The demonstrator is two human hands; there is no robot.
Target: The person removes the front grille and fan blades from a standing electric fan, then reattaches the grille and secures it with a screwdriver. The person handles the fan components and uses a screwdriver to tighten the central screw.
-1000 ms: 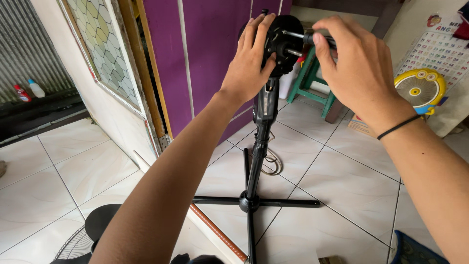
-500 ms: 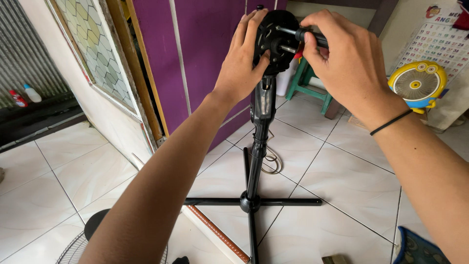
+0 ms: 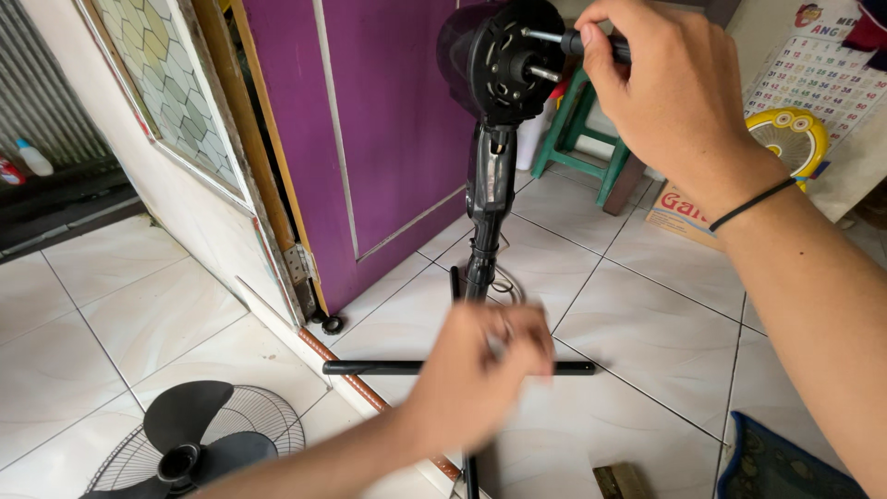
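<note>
Right hand (image 3: 679, 88): closed round a dark screwdriver handle (image 3: 601, 44), tip set at the fan motor housing (image 3: 506, 60) | Left hand (image 3: 480, 374): blurred, low before the stand pole (image 3: 485, 208), grip cannot be told | Housing: atop the pole, by the purple door (image 3: 370, 120) | Fan blade (image 3: 189, 434) and grille (image 3: 263, 425): lying on floor tiles (image 3: 139, 305), lower left

fan motor (image 3: 506, 60): I see black
door (image 3: 388, 129): purple
stool (image 3: 582, 129): green
floor (image 3: 148, 314): white tiles
window (image 3: 171, 92): pale diamond pattern
</note>
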